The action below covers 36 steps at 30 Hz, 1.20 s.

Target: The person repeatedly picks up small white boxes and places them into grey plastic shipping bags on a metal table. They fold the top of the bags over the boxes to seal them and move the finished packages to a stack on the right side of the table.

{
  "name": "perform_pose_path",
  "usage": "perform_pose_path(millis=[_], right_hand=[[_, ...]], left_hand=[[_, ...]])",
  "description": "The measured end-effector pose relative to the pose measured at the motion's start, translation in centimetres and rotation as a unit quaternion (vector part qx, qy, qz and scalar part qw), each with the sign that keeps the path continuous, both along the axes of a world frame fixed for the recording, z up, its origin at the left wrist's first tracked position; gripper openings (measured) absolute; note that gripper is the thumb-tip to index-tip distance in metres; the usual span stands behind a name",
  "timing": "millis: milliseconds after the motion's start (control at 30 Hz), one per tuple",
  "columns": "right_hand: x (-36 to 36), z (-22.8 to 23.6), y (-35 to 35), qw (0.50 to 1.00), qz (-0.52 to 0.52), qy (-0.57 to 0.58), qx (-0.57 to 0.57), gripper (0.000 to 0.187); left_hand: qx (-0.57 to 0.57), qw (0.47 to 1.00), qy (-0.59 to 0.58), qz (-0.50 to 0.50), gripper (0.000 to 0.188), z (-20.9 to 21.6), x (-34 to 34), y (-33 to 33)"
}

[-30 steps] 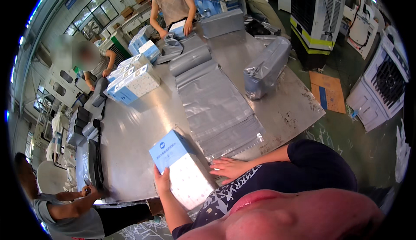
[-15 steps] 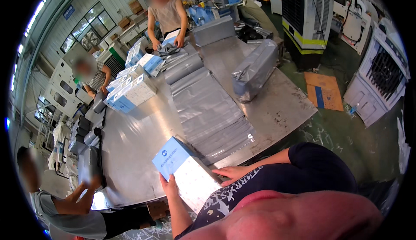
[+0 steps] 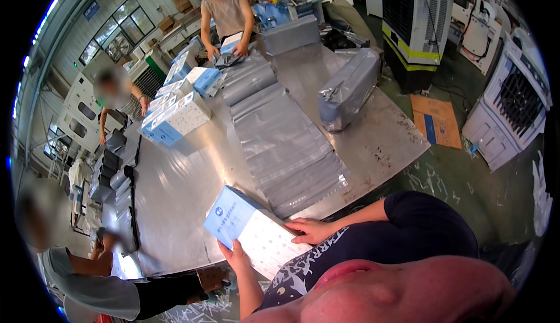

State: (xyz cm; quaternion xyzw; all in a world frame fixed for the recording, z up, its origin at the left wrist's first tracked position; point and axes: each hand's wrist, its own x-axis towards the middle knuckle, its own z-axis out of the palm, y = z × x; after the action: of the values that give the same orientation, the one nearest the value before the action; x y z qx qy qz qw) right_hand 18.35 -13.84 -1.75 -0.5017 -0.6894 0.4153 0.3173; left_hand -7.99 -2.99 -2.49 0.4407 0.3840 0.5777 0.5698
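One blue-white box [image 3: 252, 225] | left hand [image 3: 236, 259]: holding its left side | right hand [image 3: 311, 230]: palm down, fingers extended at right edge

Dark navy T-shirt [image 3: 434, 232] worn — right sleeve [image 3: 407, 209] short, plain, loosely cut. Chest marked with white block lettering [image 3: 322, 249]; pale figure [image 3: 298, 281] printed beside it, small yellow spot [image 3: 282, 291] set farther left. Left hand [image 3: 235, 259] and right hand [image 3: 311, 229] seen bare — forearms [image 3: 356, 214] uncovered too.
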Motion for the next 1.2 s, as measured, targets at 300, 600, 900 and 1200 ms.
perform_pose_path(millis=[300,600,900,1200], right_hand=[[1.4,0.4,0.1,0.999,0.031,0.027,0.012,0.065],[7.7,5.1,-0.9,0.987,-0.017,0.145,0.07,0.104],[12.1,3.8,-3.3,0.952,-0.039,0.213,-0.218,0.079],[17.4,7.9,10.9,0.911,-0.155,-0.342,0.169,0.019]], left_hand=[[-0.069,0.996,0.057,-0.009,0.062,3.1,2.0,0.1],[0.119,0.992,0.019,-0.042,0.069,8.5,9.5,2.8],[-0.018,0.976,-0.005,-0.216,0.063,3.5,14.9,15.5],[-0.093,0.937,0.186,-0.279,0.054,5.2,18.6,20.1]])
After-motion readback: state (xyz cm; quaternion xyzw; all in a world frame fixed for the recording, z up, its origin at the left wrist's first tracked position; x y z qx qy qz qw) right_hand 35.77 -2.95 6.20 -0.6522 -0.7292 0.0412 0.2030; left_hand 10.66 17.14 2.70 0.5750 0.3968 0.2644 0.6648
